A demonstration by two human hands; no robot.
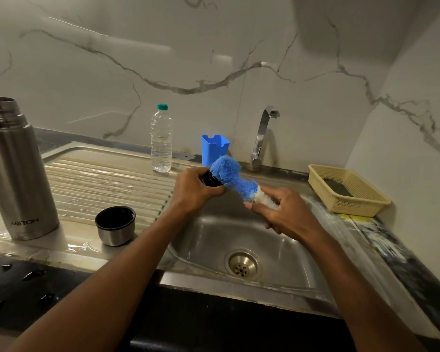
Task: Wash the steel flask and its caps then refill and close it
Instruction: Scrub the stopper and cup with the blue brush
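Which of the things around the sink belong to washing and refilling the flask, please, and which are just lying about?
Part of the job:
steel flask, open, on the drainboard
steel cup cap, mouth up
black inner cap, held by the left hand
blue brush, held by the right hand
tap
water bottle, possibly for refilling

Lying about:
blue holder
yellow basket

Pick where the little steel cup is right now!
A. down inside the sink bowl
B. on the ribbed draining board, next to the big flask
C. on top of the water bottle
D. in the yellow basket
B: the little steel cup stands mouth up on the wet draining board, just right of the tall steel flask, while the sink bowl holds nothing but its drain.
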